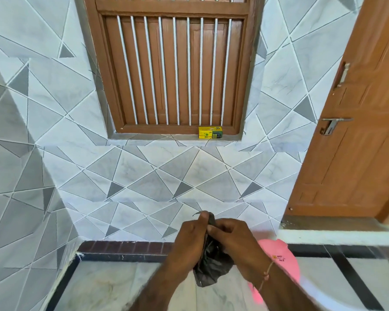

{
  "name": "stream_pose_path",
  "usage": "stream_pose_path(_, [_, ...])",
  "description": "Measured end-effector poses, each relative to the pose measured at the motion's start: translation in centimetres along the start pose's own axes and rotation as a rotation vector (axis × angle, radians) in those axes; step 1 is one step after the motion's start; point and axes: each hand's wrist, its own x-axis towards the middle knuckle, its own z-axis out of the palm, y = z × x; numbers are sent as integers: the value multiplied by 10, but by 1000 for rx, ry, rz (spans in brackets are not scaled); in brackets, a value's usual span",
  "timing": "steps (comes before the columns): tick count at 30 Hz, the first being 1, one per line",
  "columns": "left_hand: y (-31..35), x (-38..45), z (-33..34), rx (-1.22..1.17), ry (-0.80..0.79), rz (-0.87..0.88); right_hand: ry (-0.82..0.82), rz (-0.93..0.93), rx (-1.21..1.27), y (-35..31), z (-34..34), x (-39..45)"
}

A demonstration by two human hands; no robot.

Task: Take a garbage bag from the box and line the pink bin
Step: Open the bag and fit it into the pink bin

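Pink bin (279, 259) served as the landmark: it stood on the floor (112, 286) at the lower right, below the wooden door (355, 135), largely hidden behind the right forearm, and what showed of it carried no liner. Up and to the left of the bin, on the sill of the barred window (173, 70), sat the small yellow box (210, 132), well apart from both hands; whether it was open could not be told at that size. Just left of the bin, both hands met in front of the tiled wall (144, 176) with a dark garbage bag (211, 265) between them, so the taking of the bag looked done. The bag hung crumpled and bunched, not yet opened out. The left hand (189, 239) had its fingers clamped on the bag's upper end, thumb up against a twisted tip of plastic. The right hand (231, 236) had its fingers pinched on the same top part, seemingly working to part the layers. By my judgement, the task stood near its middle: finding the mouth, shaking the bag open, lowering it into the bin and folding the edge over the rim all remained.
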Motion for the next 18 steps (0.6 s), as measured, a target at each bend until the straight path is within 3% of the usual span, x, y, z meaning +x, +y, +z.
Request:
stream_pose_path(4, [4, -7, 6, 111, -47, 81, 30, -39, 82, 0, -15, -6])
stream_pose_path(8, [2, 4, 18, 161, -81, 20, 58, -48, 52, 14, -50, 1])
stream_pose_path(12, [10, 19, 60, 181, 54, 28, 84, -41, 28, 26, -101, 18])
stream_pose_path(18, [9, 62, 138, 451, 267, 60, 209, -52, -67, 52, -198, 56])
